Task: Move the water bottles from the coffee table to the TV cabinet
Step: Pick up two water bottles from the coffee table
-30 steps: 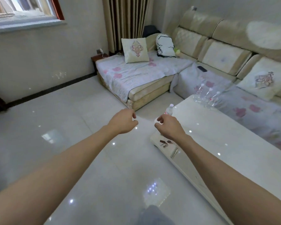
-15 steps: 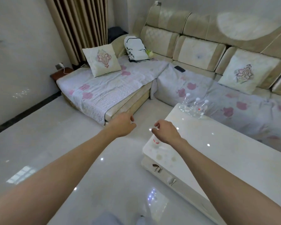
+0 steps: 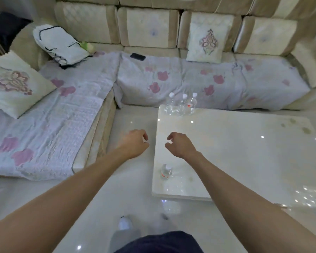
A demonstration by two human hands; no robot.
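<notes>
The coffee table is the landmark here, and all four water bottles stand on it, none of them moved yet. One bottle stands alone near the table's near left corner, just below the right hand. Three bottles stand close together at the far left corner, next to the sofa. Both hands are empty, with the fingers loosely curled and a gap between thumb and fingers. The right hand is above the left part of the table top, and the left hand is over the floor just beside the table's left edge. The TV cabinet is not in view. The step in hand seems to be the first reach. A good way is to take the single near bottle first, around its middle and not by the cap, because clear thin bottles are probably light and tip easily. The three far ones may touch each other, though the view is too blurred to say, so each should be lifted straight up.
</notes>
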